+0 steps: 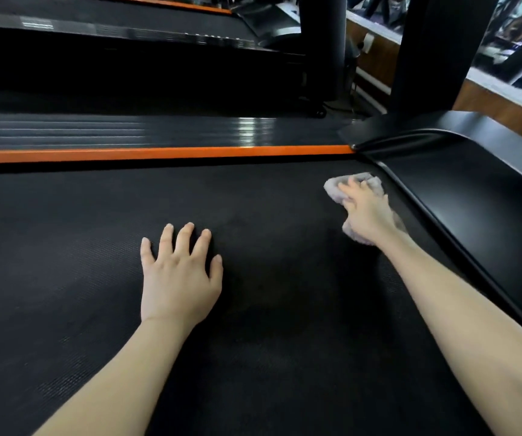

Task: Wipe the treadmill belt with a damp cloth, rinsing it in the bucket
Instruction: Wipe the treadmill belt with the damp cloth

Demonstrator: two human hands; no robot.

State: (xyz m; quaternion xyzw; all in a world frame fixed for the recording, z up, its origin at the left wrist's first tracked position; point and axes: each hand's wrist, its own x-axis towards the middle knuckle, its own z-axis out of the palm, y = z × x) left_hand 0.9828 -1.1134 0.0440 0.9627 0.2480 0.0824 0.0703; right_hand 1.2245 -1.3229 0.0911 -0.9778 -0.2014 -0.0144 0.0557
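The black textured treadmill belt (64,247) fills most of the head view. My left hand (179,278) lies flat on the belt near the middle, fingers spread and straight. My right hand (368,212) reaches to the far right end of the belt and presses a crumpled pale grey-lilac cloth (335,188) onto it, fingers laid over the cloth. The cloth sits just in front of the black motor cover (473,199). No bucket is in view.
An orange strip (159,154) and a ribbed black side rail (127,130) run along the belt's far edge. A black upright post (435,51) rises at the right. A second treadmill (111,36) stands behind. A wooden-panelled wall (504,108) is at far right.
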